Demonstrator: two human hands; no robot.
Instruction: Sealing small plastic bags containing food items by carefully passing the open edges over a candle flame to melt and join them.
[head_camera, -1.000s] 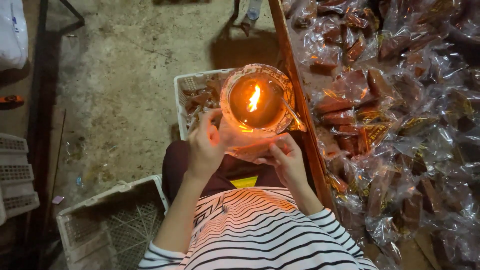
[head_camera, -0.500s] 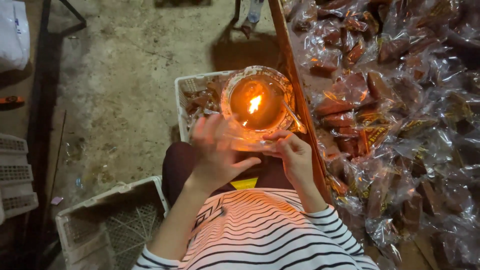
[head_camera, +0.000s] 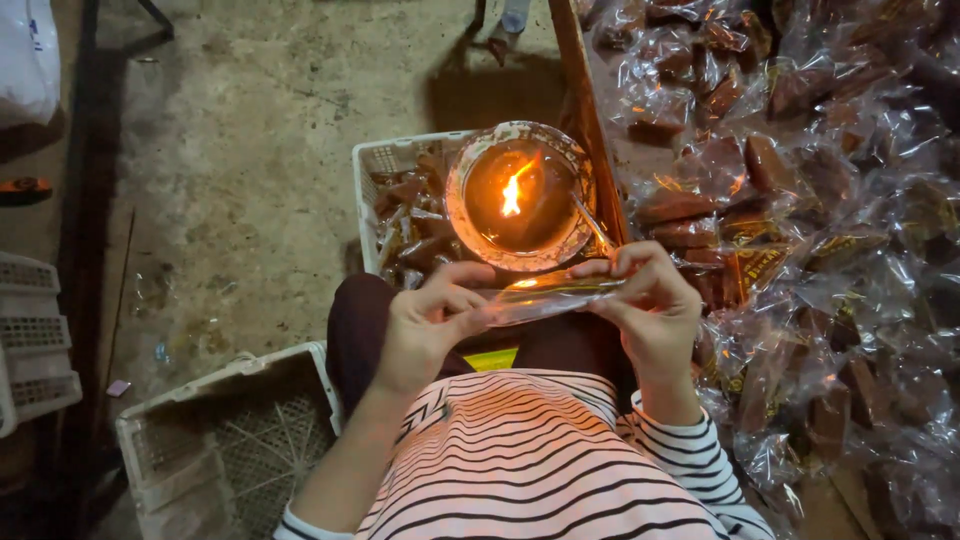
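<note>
I hold a clear plastic-wrapped packet (head_camera: 545, 297) stretched between both hands, just below a round bowl lamp (head_camera: 520, 195) with a burning flame (head_camera: 512, 193). My left hand (head_camera: 430, 325) pinches the packet's left end. My right hand (head_camera: 650, 305) grips its right end, fingers curled over the top. The packet sits close to the bowl's near rim.
A white crate (head_camera: 385, 170) with brown wrapped pieces stands under the bowl. A wooden edge (head_camera: 585, 100) borders a big heap of wrapped brown sweets (head_camera: 800, 220) at right. Another white crate (head_camera: 220, 440) lies at lower left, and stacked crates (head_camera: 30, 340) at far left on concrete floor.
My hands dropped slightly from the bowl's rim. My left hand's fingers were spread half a second ago and now pinch the packet, which is stretched flat between both hands.
</note>
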